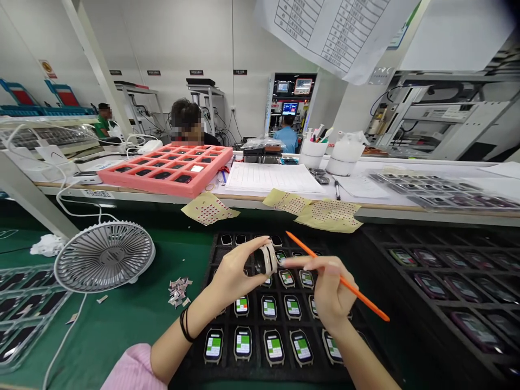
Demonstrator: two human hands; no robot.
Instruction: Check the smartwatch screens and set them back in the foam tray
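Note:
My left hand (234, 271) pinches a beige smartwatch (268, 259) by its edges, tilted so that its side faces me. The watch is above a black foam tray (255, 374) with rows of smartwatches, several with lit green-and-white screens, such as the near one (273, 346). My right hand (331, 284) is closed around a thin orange pointed stick (365, 306), which slants across the fingers. Its index finger stretches to the side of the held watch; whether it touches is hard to tell.
A round grey fan (109, 257) stands at left beside a pile of small scraps (179, 291) and a clear tray (30, 303). Another black tray (442, 319) lies right. The shelf (252, 203) holds a pink foam tray (170, 184) and papers (274, 177). People sit beyond.

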